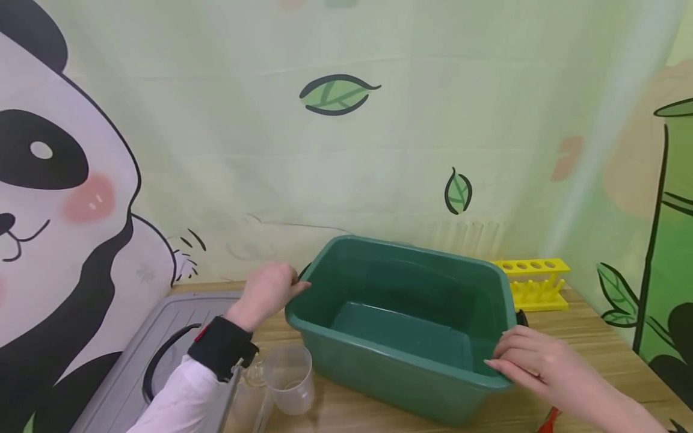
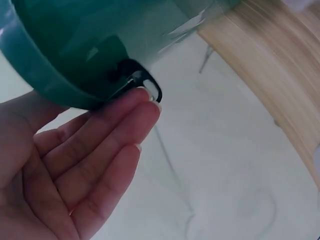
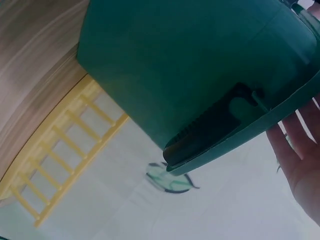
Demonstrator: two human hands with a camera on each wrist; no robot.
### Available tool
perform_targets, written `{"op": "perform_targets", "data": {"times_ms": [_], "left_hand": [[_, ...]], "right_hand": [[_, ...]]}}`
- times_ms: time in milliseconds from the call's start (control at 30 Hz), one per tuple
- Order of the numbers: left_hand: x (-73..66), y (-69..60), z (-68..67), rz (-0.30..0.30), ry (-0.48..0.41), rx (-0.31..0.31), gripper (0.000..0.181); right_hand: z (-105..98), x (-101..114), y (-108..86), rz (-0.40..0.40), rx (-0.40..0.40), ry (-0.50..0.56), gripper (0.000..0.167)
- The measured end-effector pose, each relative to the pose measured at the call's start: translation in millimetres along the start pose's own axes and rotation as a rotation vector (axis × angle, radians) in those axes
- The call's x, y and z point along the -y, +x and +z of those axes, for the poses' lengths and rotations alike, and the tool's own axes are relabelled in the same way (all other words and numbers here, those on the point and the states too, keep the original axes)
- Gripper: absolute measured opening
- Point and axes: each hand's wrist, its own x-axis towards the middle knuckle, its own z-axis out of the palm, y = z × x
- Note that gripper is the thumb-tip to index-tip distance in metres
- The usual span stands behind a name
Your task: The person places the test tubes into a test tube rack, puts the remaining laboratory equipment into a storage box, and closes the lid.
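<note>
A deep green plastic tub (image 1: 379, 370) stands on the wooden table; nothing shows inside it. My left hand (image 1: 271, 291) grips the rim at its left end, thumb over the edge and fingers outside. From below, the left wrist view shows those fingers (image 2: 105, 145) against a black handle (image 2: 145, 80) under the rim. At the near right corner my right hand (image 1: 541, 361) holds the rim, with the thumb toward the inside. A second black handle (image 3: 205, 127) hangs on that end wall, beside the right hand.
A clear plastic cup (image 1: 289, 379) stands close to the tub's near left side. Further left lies a grey lid-like panel (image 1: 181, 310) with a black curved piece on it. A yellow test tube rack (image 1: 533, 264) is behind the right end. A red object (image 1: 549, 421) shows near the right forearm.
</note>
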Motion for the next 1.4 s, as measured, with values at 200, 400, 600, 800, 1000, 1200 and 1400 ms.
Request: {"op": "perform_targets", "data": {"times_ms": [200,400,600,800,1000,1200,1400], "left_hand": [[-11.5,-3.8,-6.2,-0.022,-0.03,0.082,0.044],[-15.0,-5.4,-3.3,-0.113,-0.297,0.181,0.026],[-18.2,-9.1,0.2,-0.142,-0.34,0.194,0.021],[-30.0,-20.1,-5.9,-0.182,-0.408,0.261,0.024],[-43.3,-35.2,-12.3,-0.181,-0.444,0.311,0.024],[-54.4,-47.8,-15.2,-0.181,-0.486,0.327,0.023],[-57.6,-54.6,-16.1,-0.199,-0.482,0.292,0.021]], "right_hand": [[-11,-2,-5.6,0.22,-0.141,-0.202,0.013],[-19,-8,0.7,0.773,0.009,-0.096,0.058],[-22,-25,6.8,0.89,0.179,0.042,0.057],[-31,-41,9.7,0.864,0.23,0.098,0.052],[-34,-56,14.0,0.801,0.252,0.118,0.051],[-32,-66,17.6,0.748,0.23,0.09,0.047],[-29,-65,18.4,0.735,0.227,0.076,0.046]]}}
